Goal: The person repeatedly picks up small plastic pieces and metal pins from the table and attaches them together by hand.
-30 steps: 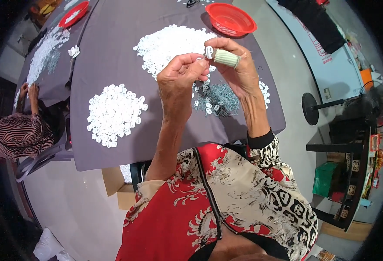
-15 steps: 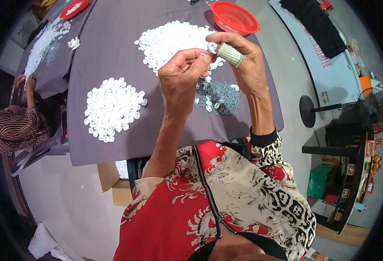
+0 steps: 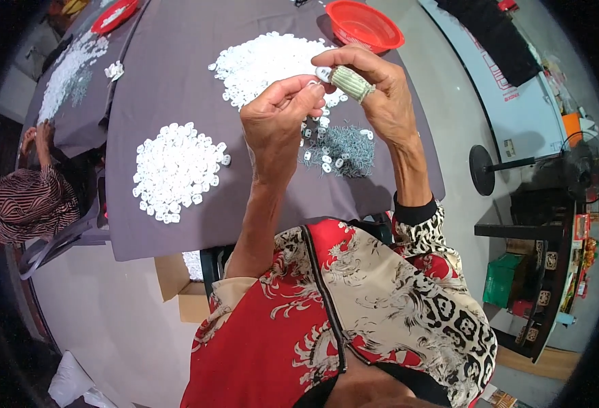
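Over the table, my right hand (image 3: 388, 92) is closed on a small white plastic piece (image 3: 323, 73), held at the fingertips. A pale green ribbed cover (image 3: 352, 83) wraps its thumb. Just left of it, my left hand (image 3: 278, 112) pinches thumb against forefinger close to the white piece; whatever is between them is too small to make out. Below the hands lies a heap of thin grey metal pins (image 3: 350, 151), with several white pieces scattered on it. Behind the hands spreads a large heap of white pieces (image 3: 265, 64). A smaller heap of white pieces (image 3: 177, 170) lies to the left.
A red plastic basket (image 3: 364, 27) stands at the table's far right. A cardboard box (image 3: 192, 302) sits below the near edge. At left, another person (image 3: 31, 200) works at a table with more white pieces (image 3: 72, 71). A black fan (image 3: 483, 170) stands at right.
Both hands have shifted slightly left. My left fingertips have drawn a little away from the white piece, which stays in my right hand.
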`<state>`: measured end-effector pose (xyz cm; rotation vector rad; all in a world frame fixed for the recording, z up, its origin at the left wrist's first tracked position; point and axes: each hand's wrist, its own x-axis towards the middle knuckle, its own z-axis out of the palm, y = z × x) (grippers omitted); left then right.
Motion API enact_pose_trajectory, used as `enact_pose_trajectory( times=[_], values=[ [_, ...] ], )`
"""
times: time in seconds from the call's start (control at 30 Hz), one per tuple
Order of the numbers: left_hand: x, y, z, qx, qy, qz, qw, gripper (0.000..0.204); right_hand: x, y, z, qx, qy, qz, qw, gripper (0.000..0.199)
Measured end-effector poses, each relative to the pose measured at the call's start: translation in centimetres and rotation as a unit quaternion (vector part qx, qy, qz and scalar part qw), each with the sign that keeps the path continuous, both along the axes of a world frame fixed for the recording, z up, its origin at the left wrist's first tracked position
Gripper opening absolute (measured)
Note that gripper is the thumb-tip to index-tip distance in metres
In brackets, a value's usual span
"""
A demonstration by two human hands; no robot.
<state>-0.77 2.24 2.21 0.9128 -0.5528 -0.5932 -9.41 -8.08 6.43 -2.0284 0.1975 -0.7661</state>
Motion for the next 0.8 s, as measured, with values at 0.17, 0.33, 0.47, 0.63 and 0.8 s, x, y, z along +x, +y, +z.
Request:
enact_pose_trajectory(
  times=[0.17,0.33,0.47,0.63,0.8],
  values=[
    [0.0,0.0,0.0,0.015,-0.022,0.013,1.000,0.021,0.0,-0.3,0.0,-0.045,-0.003,0.016,0.999,0.022],
    [0.0,-0.1,-0.2,0.015,-0.005,0.005,1.000,0.023,-0.1,-0.1,-0.1,-0.057,0.008,0.003,0.998,0.024],
    [0.2,-0.3,-0.7,0.017,0.001,0.001,1.000,0.025,-0.1,-0.4,-0.5,-0.090,0.022,-0.003,0.996,0.022],
    [0.2,-0.8,-1.0,0.026,-0.003,-0.005,1.000,0.025,-0.1,-1.0,-1.1,-0.093,0.025,-0.004,0.995,0.022],
    [0.7,-0.7,-1.1,0.031,0.055,-0.058,0.996,0.026,-0.1,-1.5,-1.8,-0.075,0.040,0.004,0.996,0.023]
  ],
)
